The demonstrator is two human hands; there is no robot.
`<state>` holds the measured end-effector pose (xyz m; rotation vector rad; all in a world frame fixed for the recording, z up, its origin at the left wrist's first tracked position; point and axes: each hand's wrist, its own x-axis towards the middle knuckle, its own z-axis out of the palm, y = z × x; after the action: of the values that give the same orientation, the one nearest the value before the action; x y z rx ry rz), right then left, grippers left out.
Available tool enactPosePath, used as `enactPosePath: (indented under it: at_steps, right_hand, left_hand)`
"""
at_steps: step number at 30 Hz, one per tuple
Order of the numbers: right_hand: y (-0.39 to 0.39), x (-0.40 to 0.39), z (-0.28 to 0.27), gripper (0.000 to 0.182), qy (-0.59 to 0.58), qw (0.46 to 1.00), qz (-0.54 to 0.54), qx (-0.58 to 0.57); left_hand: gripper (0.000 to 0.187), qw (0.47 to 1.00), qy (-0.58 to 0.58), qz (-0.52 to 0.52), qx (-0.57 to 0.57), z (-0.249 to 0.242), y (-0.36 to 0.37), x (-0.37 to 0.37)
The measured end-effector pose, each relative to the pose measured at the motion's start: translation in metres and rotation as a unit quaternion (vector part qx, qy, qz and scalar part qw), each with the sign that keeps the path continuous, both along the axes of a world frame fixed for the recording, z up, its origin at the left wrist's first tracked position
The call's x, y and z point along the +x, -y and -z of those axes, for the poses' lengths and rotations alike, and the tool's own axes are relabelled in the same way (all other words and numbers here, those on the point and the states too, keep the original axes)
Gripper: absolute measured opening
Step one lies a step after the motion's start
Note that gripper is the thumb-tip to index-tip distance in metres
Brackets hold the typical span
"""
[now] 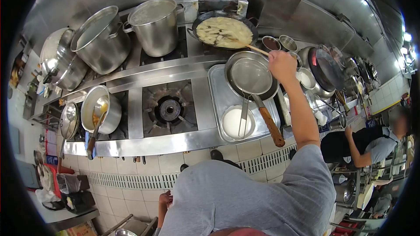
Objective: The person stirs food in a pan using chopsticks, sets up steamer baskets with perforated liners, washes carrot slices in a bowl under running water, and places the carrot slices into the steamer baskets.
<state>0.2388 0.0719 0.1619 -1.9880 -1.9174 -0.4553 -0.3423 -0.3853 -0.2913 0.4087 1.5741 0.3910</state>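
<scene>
My right hand (282, 66) is closed round the wooden handle of a long utensil (253, 47). The utensil's far end lies in the pale pieces of food in liquid, in a dark wok (195, 27) at the back of the stove. Below my right forearm, a strainer (251, 76) rests over a pan with a wooden handle (271, 126), on a metal tray (217, 118). A bowl of white contents (237, 121) stands on the same tray. My left hand (166, 199) hangs low beside my body, small in view, its fingers not clearly made out.
Tall steel pots (155, 28) stand at the back left. A bare burner (169, 108) is at the middle front, with a pot holding a ladle (104, 112) to its left. Small bowls (288, 43) line the right. Another person (367, 142) stands at the far right.
</scene>
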Motion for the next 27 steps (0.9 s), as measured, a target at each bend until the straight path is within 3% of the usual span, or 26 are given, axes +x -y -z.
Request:
enactPosePath:
  at_steps: [6, 12, 15, 18, 21, 27]
  right_hand:
    - [0.002, 0.017, -0.007, 0.023, 0.073, 0.997, 0.035, -0.011]
    - [0.003, 0.017, -0.01, 0.022, 0.016, 0.998, 0.036, 0.043]
    - [-0.016, 0.031, 0.006, 0.022, 0.053, 0.996, 0.077, -0.004]
    - [-0.023, 0.031, 0.017, 0.024, 0.032, 0.999, 0.043, 0.003]
    - [-0.014, 0.026, 0.001, 0.024, 0.023, 0.997, 0.062, 0.041]
    - [-0.029, 0.032, 0.007, 0.025, 0.037, 0.996, 0.076, -0.006]
  left_hand:
    - [0.056, 1.0, 0.005, -0.011, -0.004, 0.004, 0.005, -0.001]
    - [0.057, 0.999, 0.013, -0.038, -0.007, 0.003, 0.005, -0.002]
    - [0.057, 0.998, 0.022, -0.064, -0.008, 0.007, 0.005, -0.003]
    - [0.057, 0.996, 0.04, -0.086, 0.002, 0.012, 0.006, -0.004]
    - [0.058, 0.997, 0.062, -0.017, 0.048, 0.028, 0.01, -0.014]
    - [0.05, 0.999, 0.03, -0.019, 0.027, 0.013, 0.019, -0.005]
